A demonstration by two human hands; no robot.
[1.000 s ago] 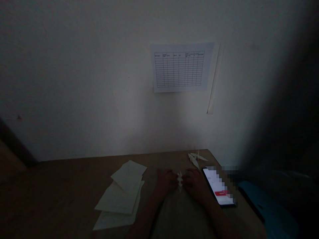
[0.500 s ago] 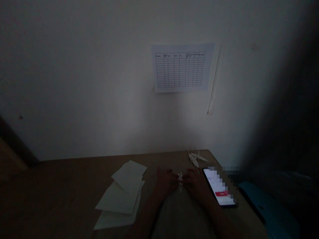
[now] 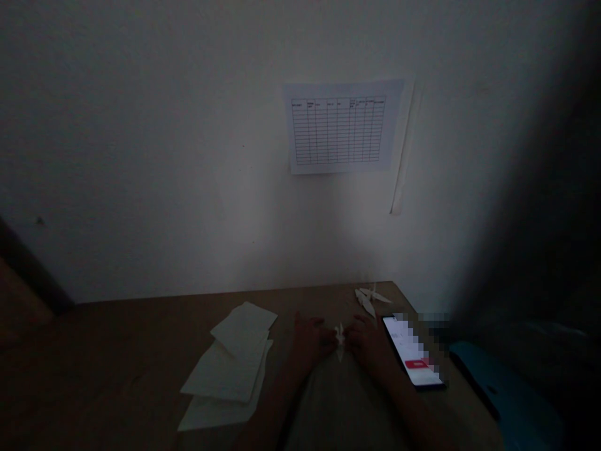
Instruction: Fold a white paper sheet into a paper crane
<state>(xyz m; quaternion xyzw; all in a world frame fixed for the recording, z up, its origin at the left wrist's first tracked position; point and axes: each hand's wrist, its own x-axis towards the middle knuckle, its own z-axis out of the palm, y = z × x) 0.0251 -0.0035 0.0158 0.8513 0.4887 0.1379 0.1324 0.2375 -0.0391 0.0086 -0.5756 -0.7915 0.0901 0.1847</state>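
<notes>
The scene is dim. A small white folded paper figure [image 3: 339,341] sits between my two hands on the brown table [image 3: 117,351]. My left hand [image 3: 310,341] pinches its left side with closed fingers. On its right side, my right hand [image 3: 369,343] does the same. Both hands rest low on the tabletop near the front middle.
Several white paper sheets [image 3: 230,369] lie stacked left of my hands. A finished folded paper figure [image 3: 369,297] lies at the table's far right corner. A lit phone [image 3: 413,360] lies right of my right hand, beside a blue object [image 3: 507,394]. A printed table sheet [image 3: 340,128] hangs on the wall.
The hands and the folded paper have barely shifted; the view moved very slightly.
</notes>
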